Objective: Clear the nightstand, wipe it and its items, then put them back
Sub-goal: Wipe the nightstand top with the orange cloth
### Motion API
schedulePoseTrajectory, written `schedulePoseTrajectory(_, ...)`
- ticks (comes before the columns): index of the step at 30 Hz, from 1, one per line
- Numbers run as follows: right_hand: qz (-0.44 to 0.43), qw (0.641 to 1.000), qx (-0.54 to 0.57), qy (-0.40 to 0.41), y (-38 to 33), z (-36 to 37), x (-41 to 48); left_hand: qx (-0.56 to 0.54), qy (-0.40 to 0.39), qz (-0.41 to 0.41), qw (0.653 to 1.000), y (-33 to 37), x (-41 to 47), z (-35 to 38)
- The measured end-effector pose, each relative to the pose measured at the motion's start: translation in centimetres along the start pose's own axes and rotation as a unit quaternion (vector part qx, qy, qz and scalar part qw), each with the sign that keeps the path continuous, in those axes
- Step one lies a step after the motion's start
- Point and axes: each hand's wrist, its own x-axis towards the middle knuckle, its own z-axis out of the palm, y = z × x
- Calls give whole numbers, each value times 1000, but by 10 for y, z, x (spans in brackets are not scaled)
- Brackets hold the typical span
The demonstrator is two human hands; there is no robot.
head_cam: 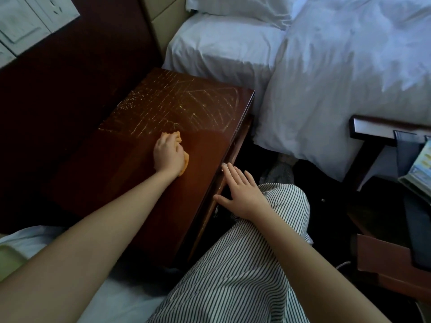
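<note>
1. Dark reddish-brown wooden nightstand (207, 148) is seen in the centre of the view, set between a dark wood wall panel (70, 89) on the left and a white-sheeted bed (221, 50) on the right; nothing but the cloth and hand is seen on its top.
2. Pale streaks and specks (177, 106) are spread over the far half of the top; the near half is seen glossy and unmarked.
3. Crumpled orange cloth (185, 164) is pressed onto the top near its middle, at the border of the streaked zone.
4. Left hand (169, 155) is laid over the cloth, with fingers curled around it and the cloth bunched under the palm.
5. Right hand (242, 194) is held flat with fingers straight and slightly spread, and nothing is gripped; its fingertips are placed at the nightstand's front edge, but contact cannot be confirmed.
6. Striped black-and-white trousers (233, 276) are seen under the right forearm, just beside the nightstand front.
7. White rumpled duvet (349, 78) is draped over the bed's side, and a white pillow (233, 5) is seen at the top.
8. White wall switch plates (28, 19) are mounted top left.
9. Dark wooden furniture frame (373, 129) is seen at the right edge.
</note>
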Motion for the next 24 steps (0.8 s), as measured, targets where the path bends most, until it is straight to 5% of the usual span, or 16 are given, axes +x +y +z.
schedulePoseTrajectory(13, -11, 998, -48, -26, -9, -5, -8, 54, -125, 223, 965, -7, -47, -10)
schedulePoseTrajectory(24, 22, 999, -2, 43, -14, -5, -1, 16, -32, 56, 998, -14, -2, -5)
